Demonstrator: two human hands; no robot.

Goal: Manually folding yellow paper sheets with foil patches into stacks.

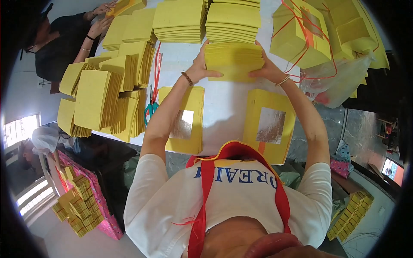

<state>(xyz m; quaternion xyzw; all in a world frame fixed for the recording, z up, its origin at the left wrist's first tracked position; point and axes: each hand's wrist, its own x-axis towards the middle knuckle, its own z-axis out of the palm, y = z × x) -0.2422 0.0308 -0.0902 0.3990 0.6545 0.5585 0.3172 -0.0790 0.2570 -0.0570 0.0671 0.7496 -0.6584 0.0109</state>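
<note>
Between my two hands is a thick stack of yellow paper sheets (234, 60), gripped at its left and right sides. My left hand (201, 69) has its thumb on the near face of the stack and its fingers along the left side. Opposite it, my right hand (267, 68) presses on the right side, thumb in front. Just beyond stand two tall yellow stacks (178, 19). Nearer me lie two yellow bundles with silvery-white panels, a left bundle (186, 124) under my left forearm and a right bundle (269, 124).
Many yellow stacks (94, 99) crowd the left of the white table (223, 101). Teal-handled scissors (150, 109) and red ribbon (157, 71) lie beside them. A bundle tied with red string (299, 34) and a clear plastic bag (335, 81) are at right. Another person (60, 47) handles a stack at far left.
</note>
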